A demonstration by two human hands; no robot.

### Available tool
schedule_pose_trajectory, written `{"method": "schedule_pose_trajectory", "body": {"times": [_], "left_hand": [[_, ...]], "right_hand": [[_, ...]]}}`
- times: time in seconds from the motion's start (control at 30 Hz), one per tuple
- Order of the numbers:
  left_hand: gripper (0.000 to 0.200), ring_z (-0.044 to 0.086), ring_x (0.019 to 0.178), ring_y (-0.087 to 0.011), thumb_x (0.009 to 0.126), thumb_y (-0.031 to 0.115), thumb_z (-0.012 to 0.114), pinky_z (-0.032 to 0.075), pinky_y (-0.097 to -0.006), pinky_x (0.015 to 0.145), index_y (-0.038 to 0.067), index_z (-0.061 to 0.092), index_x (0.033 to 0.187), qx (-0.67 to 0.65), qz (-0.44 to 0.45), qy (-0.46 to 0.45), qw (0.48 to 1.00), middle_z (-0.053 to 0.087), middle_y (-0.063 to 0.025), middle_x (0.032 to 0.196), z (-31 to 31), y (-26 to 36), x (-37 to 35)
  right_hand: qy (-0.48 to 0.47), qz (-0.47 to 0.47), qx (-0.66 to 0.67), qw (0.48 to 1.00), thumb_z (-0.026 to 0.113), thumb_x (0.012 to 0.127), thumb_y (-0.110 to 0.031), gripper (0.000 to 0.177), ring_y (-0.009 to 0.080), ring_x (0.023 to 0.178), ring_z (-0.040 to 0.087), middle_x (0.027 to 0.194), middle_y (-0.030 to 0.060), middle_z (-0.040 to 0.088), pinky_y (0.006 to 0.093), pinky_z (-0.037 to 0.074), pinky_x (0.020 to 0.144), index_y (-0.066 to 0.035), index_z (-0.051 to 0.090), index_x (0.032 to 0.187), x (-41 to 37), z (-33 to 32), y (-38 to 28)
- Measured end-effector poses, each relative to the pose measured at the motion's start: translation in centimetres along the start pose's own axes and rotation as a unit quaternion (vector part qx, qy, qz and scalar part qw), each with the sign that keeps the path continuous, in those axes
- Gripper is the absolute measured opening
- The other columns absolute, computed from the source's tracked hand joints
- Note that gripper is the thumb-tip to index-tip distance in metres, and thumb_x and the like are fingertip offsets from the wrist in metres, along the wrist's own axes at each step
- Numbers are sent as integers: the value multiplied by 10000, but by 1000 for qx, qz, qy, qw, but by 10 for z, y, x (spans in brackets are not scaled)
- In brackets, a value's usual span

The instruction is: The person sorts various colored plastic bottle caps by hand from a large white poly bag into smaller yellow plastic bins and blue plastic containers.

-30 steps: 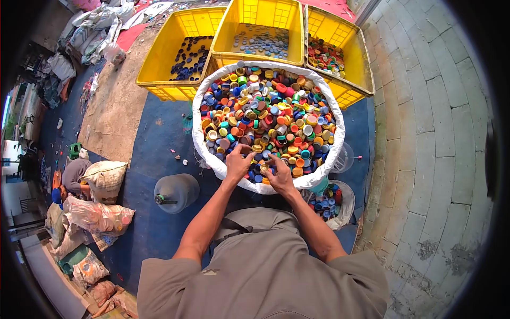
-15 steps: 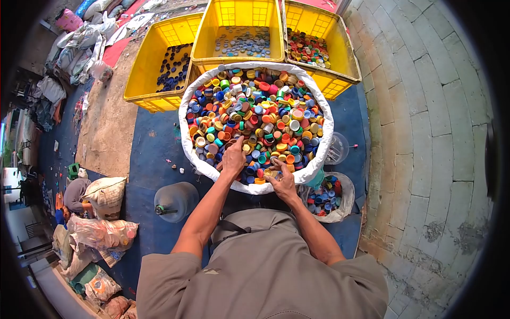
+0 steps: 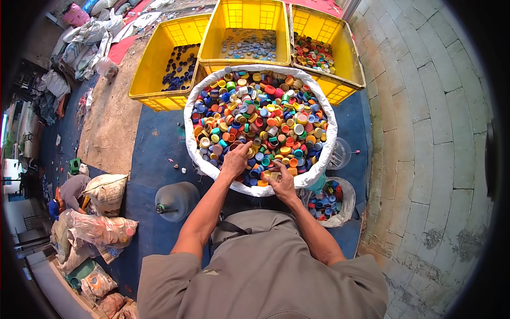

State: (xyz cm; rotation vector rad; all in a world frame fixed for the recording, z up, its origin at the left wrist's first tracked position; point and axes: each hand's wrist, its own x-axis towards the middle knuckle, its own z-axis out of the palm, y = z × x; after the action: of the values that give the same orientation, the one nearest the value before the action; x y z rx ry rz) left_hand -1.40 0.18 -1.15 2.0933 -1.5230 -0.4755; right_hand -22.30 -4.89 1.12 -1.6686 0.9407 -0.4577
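Note:
A round container with a white cloth rim (image 3: 330,143) is full of mixed coloured bottle caps (image 3: 260,114). My left hand (image 3: 235,160) lies on the caps near the front left, its fingers bent together; what they hold, if anything, is hidden. To its right, my right hand (image 3: 282,182) is over the front edge of the pile, fingers curled round a yellow cap (image 3: 268,174). Behind the container stand three yellow crates: the left crate (image 3: 143,69) has dark blue caps, the middle crate (image 3: 210,37) pale blue ones, the right crate (image 3: 350,58) red, green and white ones.
A smaller sack (image 3: 348,199) of caps stands at the right, below a clear plastic container (image 3: 340,153). A large clear bottle (image 3: 178,202) lies at the left. Stuffed sacks (image 3: 106,194) and a bent-over person (image 3: 73,191) are farther left. A block wall (image 3: 425,133) bounds the right side.
The whole view has shifted slightly, with the crates and container now farther right. My left hand's fingers have bent and moved slightly right; my right hand has barely moved.

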Motion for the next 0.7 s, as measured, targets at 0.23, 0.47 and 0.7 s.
{"method": "schedule_pose_trajectory", "body": {"times": [0.23, 0.47, 0.7], "left_hand": [[436, 651, 789, -350, 850, 129, 582, 533, -420, 662, 122, 502, 1278, 4, 18, 1, 1000, 635, -144, 1055, 2, -3, -3], [376, 636, 789, -382, 871, 174, 566, 524, -441, 667, 44, 529, 1222, -9, -34, 67, 997, 636, -194, 955, 13, -8, -5], [330, 625, 830, -388, 860, 129, 547, 511, -447, 715, 4, 560, 1166, -34, -48, 78, 995, 630, -212, 948, 12, -9, -5]], "right_hand": [[-3, -1, 1, 1000, 740, 760, -156, 602, 176, 917, 629, 986, 95, 647, 292, 498, 778, -44, 469, 1286, 1, 3, 6], [0, 8, 5, 1000, 740, 776, -175, 585, 168, 902, 632, 982, 96, 648, 289, 503, 777, -36, 472, 1278, 3, 3, 7], [11, 6, 15, 1000, 735, 792, -186, 562, 152, 896, 627, 1003, 84, 642, 276, 499, 776, -32, 478, 1267, 6, 2, 5]]}}
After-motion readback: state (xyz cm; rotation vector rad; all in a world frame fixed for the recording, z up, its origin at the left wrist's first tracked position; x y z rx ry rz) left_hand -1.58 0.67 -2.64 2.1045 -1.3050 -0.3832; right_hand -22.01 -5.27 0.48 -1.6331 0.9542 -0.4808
